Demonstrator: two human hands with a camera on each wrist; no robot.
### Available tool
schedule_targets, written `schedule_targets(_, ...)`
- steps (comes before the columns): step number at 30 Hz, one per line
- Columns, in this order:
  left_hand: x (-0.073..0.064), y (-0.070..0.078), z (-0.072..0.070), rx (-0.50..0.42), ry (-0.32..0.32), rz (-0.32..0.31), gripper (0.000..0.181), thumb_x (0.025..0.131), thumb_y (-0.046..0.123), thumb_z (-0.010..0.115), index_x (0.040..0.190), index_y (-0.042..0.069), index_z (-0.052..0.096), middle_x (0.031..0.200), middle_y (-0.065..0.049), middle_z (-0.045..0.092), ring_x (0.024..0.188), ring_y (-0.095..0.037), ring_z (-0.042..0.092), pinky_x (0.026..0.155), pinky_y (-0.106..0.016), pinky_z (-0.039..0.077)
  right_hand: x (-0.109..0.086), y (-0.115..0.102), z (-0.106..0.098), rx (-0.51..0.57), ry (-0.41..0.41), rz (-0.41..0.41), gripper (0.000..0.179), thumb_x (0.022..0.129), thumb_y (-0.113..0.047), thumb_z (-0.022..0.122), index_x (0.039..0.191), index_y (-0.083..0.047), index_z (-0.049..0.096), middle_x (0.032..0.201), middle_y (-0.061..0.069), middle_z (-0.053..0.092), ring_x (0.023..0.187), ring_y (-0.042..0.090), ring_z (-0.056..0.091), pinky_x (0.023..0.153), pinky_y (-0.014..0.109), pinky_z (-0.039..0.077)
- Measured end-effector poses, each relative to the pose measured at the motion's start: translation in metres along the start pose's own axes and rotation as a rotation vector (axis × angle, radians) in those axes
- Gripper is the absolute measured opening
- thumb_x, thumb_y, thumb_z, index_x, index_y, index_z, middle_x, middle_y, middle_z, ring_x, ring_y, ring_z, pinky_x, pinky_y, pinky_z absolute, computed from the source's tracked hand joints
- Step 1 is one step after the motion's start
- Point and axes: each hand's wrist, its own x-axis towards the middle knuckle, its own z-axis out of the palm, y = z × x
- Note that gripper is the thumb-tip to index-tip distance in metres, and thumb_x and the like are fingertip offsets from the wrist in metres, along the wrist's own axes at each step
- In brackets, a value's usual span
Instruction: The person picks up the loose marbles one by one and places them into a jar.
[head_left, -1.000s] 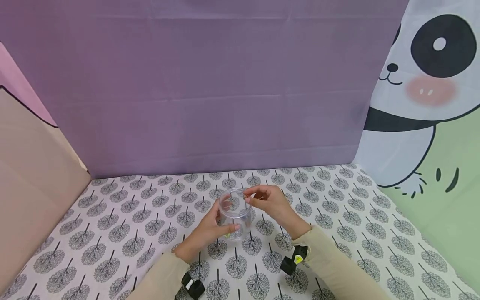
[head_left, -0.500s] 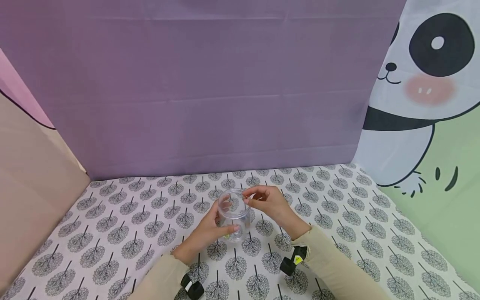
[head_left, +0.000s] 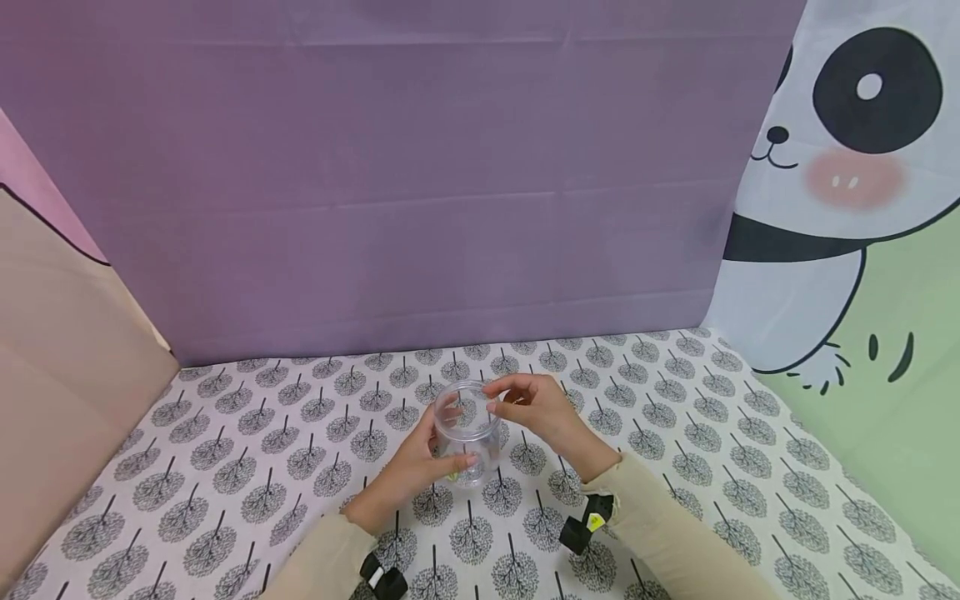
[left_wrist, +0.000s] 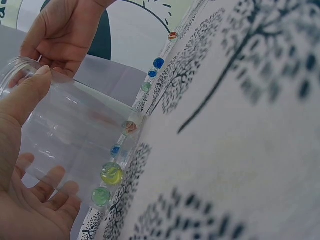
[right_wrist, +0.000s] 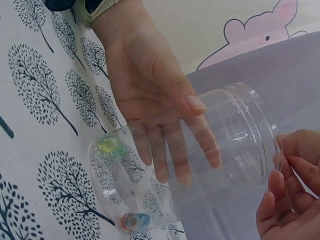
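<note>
A clear plastic jar [head_left: 467, 435] stands upright and lidless on the tablecloth. My left hand [head_left: 423, 458] grips its side, thumb in front and fingers behind. At the jar's right rim, my right hand [head_left: 536, 408] pinches the edge between thumb and fingertips; no marble shows between them. Inside, on the jar's bottom, lie a yellow-green marble [left_wrist: 111, 173], a green marble [left_wrist: 101, 196], a blue marble [left_wrist: 115, 150] and an orange-streaked marble [left_wrist: 129, 128]. Past the jar in the left wrist view, several more marbles [left_wrist: 158, 63] lie along the cloth; the head view does not show them.
The white tablecloth [head_left: 300, 454] carries a grey tree print. A purple cloth wall [head_left: 420, 208] rises at the back, a panda-printed cloth [head_left: 795, 308] at the right and a beige cloth [head_left: 75, 375] at the left.
The dark speck at the right fingertips in the earlier frames no longer shows. The right thumb and index finger stand slightly lower at the rim. Jar and left hand stay almost in place.
</note>
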Motion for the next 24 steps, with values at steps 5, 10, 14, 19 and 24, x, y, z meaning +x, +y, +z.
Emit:
schedule_targets(5,0.000,0.000,0.000,-0.001,-0.005,0.003,0.094,0.075,0.015,0.079,0.149,0.025,0.021,0.147,-0.014,0.035,0.124,-0.036,0.044,0.102,-0.058,0.035,-0.001,0.000,-0.001,0.013,-0.006,0.000,0.023,0.084,-0.011,0.069,0.106,-0.003,0.068,0.094,0.015,0.064,0.082,0.042,0.056,0.068,0.029,0.049)
schedule_targets(10,-0.001,-0.001,-0.001,0.003,-0.011,0.016,0.092,0.076,0.016,0.078,0.148,0.026,0.022,0.147,-0.014,0.034,0.123,-0.035,0.044,0.101,-0.058,0.036,-0.005,0.001,-0.003,0.010,-0.008,0.006,0.024,0.084,-0.014,0.070,0.106,-0.006,0.069,0.096,0.011,0.064,0.084,0.037,0.058,0.072,0.033,0.050)
schedule_targets(14,-0.002,-0.002,-0.001,-0.007,-0.030,0.005,0.092,0.077,0.016,0.077,0.149,0.024,0.020,0.148,-0.013,0.033,0.124,-0.035,0.043,0.101,-0.056,0.037,-0.011,0.004,-0.007,-0.040,0.004,0.008,0.027,0.084,-0.013,0.070,0.109,-0.002,0.067,0.091,0.010,0.063,0.077,0.024,0.060,0.071,0.034,0.051)
schedule_targets(19,-0.002,-0.001,-0.001,0.000,-0.028,-0.003,0.093,0.076,0.018,0.078,0.149,0.022,0.021,0.148,-0.014,0.033,0.125,-0.036,0.043,0.100,-0.056,0.039,-0.020,0.007,-0.015,-0.099,0.027,0.025,0.027,0.085,-0.018,0.070,0.109,-0.006,0.068,0.086,0.006,0.061,0.072,0.020,0.059,0.063,0.031,0.048)
schedule_targets(24,-0.002,0.000,-0.001,0.007,-0.005,-0.009,0.093,0.075,0.017,0.079,0.149,0.025,0.023,0.147,-0.013,0.035,0.124,-0.034,0.044,0.102,-0.058,0.035,-0.024,0.012,-0.025,-0.122,0.042,0.045,0.022,0.085,-0.020,0.070,0.106,-0.012,0.069,0.086,0.005,0.061,0.076,0.027,0.059,0.064,0.034,0.049)
